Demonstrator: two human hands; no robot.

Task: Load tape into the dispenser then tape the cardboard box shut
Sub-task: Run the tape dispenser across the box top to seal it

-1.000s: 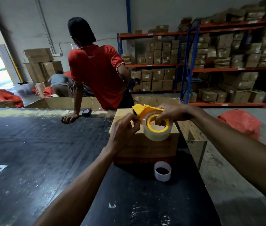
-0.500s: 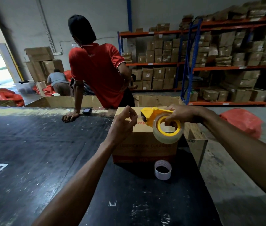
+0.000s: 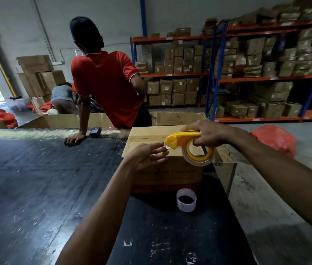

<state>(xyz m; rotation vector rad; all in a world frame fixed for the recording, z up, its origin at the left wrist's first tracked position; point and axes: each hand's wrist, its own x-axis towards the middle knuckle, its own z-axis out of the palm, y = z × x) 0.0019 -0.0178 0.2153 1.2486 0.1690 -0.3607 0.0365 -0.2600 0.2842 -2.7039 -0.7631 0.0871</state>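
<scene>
The surface [image 3: 36,188] you worked on was dark and scuffed, flecked with pale scratches. At its far edge, left of the cardboard box [image 3: 162,169], a person in a red shirt [image 3: 109,87] leaned with a hand flat on the top, a small dark device [image 3: 95,132] beside it. Your left hand [image 3: 147,155] hovered over the box's near top edge, fingers [image 3: 158,146] loosely spread, the tips pinching at the clear tape end by the dispenser's nose; whether they held it, I cannot tell. The box was matte brown, its flaps closed, faint red lettering on its front. In front of it stood an empty white tape core [image 3: 186,200], a short tube. Your right hand [image 3: 208,133] gripped the glossy yellow plastic dispenser [image 3: 180,139] above the box's right side, the round translucent tape roll [image 3: 199,155] seated in it.
</scene>
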